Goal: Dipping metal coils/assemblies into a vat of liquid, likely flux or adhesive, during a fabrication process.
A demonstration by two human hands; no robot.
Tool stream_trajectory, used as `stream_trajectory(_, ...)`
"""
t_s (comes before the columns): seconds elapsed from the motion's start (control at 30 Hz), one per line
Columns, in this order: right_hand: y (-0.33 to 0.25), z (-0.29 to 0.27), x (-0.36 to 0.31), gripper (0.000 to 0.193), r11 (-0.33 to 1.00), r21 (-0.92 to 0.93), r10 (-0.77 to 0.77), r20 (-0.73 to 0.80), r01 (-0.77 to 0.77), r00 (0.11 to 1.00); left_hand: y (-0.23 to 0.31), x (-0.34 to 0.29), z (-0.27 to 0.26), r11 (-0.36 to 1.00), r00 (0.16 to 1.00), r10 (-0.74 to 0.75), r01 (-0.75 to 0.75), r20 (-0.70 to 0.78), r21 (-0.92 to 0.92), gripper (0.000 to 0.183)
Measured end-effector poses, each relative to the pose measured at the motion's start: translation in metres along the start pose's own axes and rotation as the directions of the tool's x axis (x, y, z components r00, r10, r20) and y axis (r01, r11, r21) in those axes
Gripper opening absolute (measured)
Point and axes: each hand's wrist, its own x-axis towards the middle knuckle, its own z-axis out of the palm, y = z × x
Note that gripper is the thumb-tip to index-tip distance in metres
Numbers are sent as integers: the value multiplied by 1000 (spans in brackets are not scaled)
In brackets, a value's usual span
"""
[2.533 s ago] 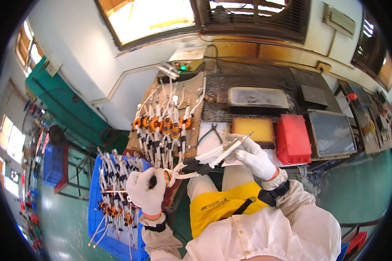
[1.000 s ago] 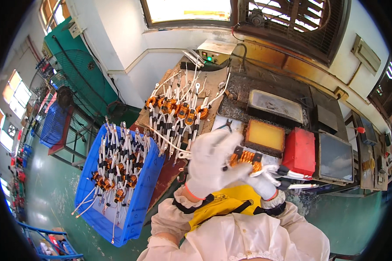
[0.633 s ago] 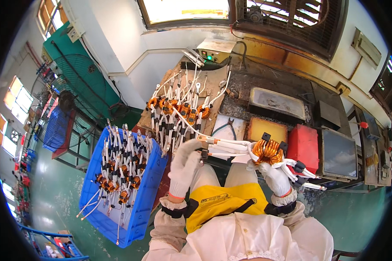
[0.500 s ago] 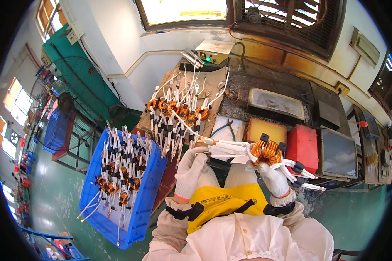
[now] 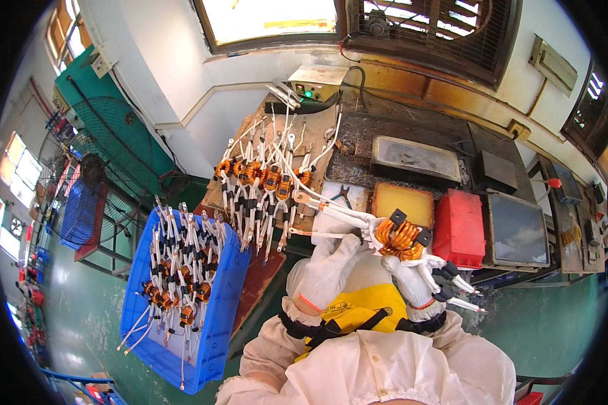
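A ring-shaped coil of copper wire (image 5: 400,237) with white sleeved leads and small black blocks is held over my lap. My gloved right hand (image 5: 412,280) grips it from below, where the leads and black sleeves come out. Lug-tipped white leads (image 5: 324,209) reach left from the coil. My gloved left hand (image 5: 327,266) is closed around the lower lead close to the coil; its fingertips are partly hidden. Left of my hands, several similar coils (image 5: 270,178) lie in a row on the bench, their leads hanging over the edge.
A blue bin (image 5: 221,317) full of coils stands at the left. On the bench are pliers (image 5: 342,196), a tray of yellow material (image 5: 404,204), a red box (image 5: 459,229), a grey-topped metal tray (image 5: 415,160) and a control box (image 5: 317,77) with a green light. A fan (image 5: 93,170) stands far left.
My left hand has moved right, from the lug end of the lead to nearer the coil. The coil stays in my right hand, and the view has shifted slightly.
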Motion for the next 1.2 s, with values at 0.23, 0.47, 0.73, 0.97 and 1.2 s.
stream_trajectory(0.23, 43, -24, -6, 37, 986, 112, 130, -23, -127, 991, 13, 3, 8, 999, 993, -21, 25, 120, -32, 38)
stream_trajectory(0.47, 10, -24, 2, 32, 916, 400, 21, 12, -24, 1000, 6, 2, -19, 977, 970, -182, 160, 160, 137, 36)
stream_trajectory(0.73, -1, -44, 0, 45, 853, 522, 11, 45, -33, 999, 31, 14, -38, 997, 996, 63, -66, -68, -43, 29)
stream_trajectory(0.97, -23, -47, -5, 69, 875, 480, 12, 102, -60, 995, 41, 23, -44, 998, 985, 61, -56, -161, 33, 29)
stream_trajectory(1.2, -13, -65, -8, 42, 957, 269, -53, -196, 106, 979, 14, 24, -39, 992, 989, -92, 81, -112, -96, 27)
